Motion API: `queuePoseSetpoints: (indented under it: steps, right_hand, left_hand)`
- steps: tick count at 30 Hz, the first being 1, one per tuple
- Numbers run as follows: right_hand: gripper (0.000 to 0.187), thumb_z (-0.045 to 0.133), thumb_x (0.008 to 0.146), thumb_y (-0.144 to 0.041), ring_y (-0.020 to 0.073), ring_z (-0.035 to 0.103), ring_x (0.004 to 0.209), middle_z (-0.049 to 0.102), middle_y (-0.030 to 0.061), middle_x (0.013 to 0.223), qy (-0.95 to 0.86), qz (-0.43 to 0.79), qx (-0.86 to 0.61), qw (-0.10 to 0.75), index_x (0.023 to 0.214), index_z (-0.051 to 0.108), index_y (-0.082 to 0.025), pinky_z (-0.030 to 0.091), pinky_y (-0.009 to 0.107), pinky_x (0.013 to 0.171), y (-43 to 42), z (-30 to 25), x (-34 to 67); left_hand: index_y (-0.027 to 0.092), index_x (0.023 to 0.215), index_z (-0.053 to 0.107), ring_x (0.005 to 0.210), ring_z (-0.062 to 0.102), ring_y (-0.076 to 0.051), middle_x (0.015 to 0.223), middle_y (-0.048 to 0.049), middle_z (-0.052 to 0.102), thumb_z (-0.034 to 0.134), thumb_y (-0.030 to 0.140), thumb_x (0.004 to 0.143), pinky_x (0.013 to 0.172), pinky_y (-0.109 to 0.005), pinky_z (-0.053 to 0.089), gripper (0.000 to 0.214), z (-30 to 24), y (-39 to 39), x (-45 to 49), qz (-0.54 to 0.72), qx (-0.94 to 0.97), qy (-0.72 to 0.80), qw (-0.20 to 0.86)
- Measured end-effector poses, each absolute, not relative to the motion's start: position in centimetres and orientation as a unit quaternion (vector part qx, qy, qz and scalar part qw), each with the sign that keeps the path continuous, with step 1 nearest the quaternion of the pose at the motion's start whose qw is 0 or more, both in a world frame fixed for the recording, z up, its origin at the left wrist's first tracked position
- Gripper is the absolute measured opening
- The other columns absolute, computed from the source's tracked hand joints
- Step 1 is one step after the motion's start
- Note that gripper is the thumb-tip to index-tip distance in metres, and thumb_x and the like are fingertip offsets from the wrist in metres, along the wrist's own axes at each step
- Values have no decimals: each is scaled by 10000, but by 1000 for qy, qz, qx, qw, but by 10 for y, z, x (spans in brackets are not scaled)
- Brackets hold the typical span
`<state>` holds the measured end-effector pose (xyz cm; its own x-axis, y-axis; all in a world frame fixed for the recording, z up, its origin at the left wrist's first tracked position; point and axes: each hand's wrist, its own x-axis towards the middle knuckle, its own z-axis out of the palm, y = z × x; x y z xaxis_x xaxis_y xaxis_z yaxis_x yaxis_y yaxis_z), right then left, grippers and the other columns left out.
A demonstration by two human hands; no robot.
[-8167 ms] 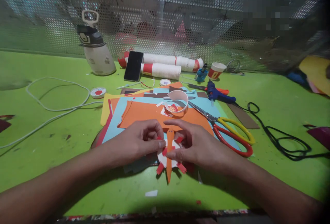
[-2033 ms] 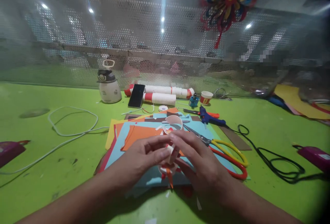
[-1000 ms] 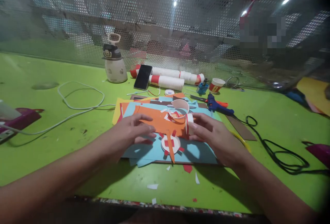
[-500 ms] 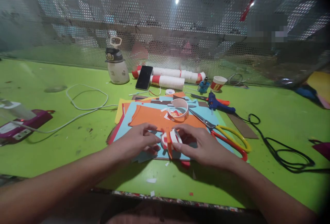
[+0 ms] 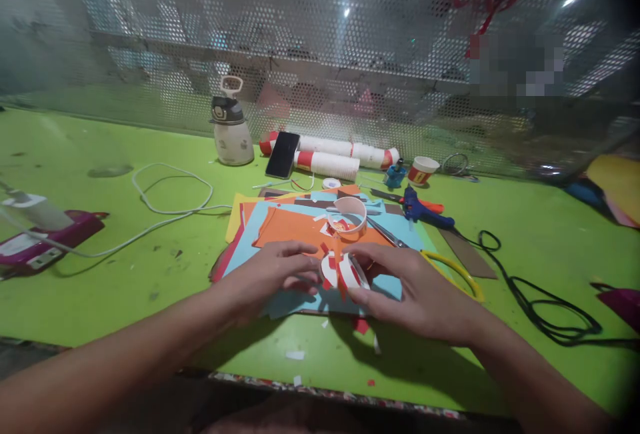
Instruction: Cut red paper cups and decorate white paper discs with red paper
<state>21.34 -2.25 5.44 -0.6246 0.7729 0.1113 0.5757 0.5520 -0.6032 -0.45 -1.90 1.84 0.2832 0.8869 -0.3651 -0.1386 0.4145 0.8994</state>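
Observation:
Between the thumb and fingers of my right hand [image 5: 415, 284] is a small craft piece made from a cut paper cup [image 5: 351, 273], white with red patches and an orange strip across its middle. My left hand [image 5: 285, 267] hovers at the piece's left side, fingers apart and slightly curved; whether a fingertip touches it I cannot tell. Underneath lie orange foam sheet [image 5: 287, 226] and light blue sheets [image 5: 290, 301]. A curled pale cup ring [image 5: 361, 217] stands just beyond. Scissors with a yellow handle [image 5: 453, 271] lie partly hidden by my right hand.
A blue glue gun [image 5: 425, 213] with a black cord lies at right. Stacked paper cups [image 5: 327, 164], a phone [image 5: 283, 154], a bottle [image 5: 234, 141] and an upright cup [image 5: 423, 171] are at the back. A purple power strip [image 5: 55, 244] sits left.
The craft piece has turned slightly and shifted right in my right hand, showing more of its white disc. My right hand now covers the scissors' red handle. The view has tilted a little.

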Motion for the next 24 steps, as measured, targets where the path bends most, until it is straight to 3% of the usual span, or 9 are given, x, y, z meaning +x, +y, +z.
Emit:
queuePoseSetpoints:
  steps: [5,8,11,19,24]
  right_hand:
    - [150,583,889,-256,161,621,760,691,7,904,-889,245,-347,171,1028,630,-227,508,279,668,-29,84,220]
    - [108,612,867,-248,156,618,714,691,-5,853,-908,221,-316,162,972,635,-244,516,271,641,-32,103,220]
    - [100,619,860,-250,169,653,759,715,-1,905,-916,210,-297,168,955,647,-264,541,272,657,-33,116,218]
    - [419,687,799,-222,185,701,858,733,1,1059,-925,168,-283,190,1201,608,-307,576,266,682,-34,121,216]
    - [492,658,859,-302,241,671,1030,709,29,1113,-892,170,-350,231,1333,525,-321,567,351,852,-25,115,224]
  left_hand:
    - [140,1008,702,893,655,-188,983,-94,705,689,150,771,827,-326,511,237,14,-25,-5,387,321,297,812]
    - [129,1091,692,926,649,-199,1028,-123,688,627,165,843,894,-355,485,259,13,-30,0,366,324,184,853]
    - [119,1189,652,872,639,-192,998,-135,675,614,229,880,834,-333,490,330,17,-31,3,350,367,110,855]
    - [129,1138,681,867,649,-195,1054,-150,693,619,242,888,881,-364,472,281,20,-26,-2,373,395,110,832]
    - [148,1116,680,870,657,-193,1082,-144,690,640,219,876,824,-349,504,253,21,-14,-6,392,400,118,820]
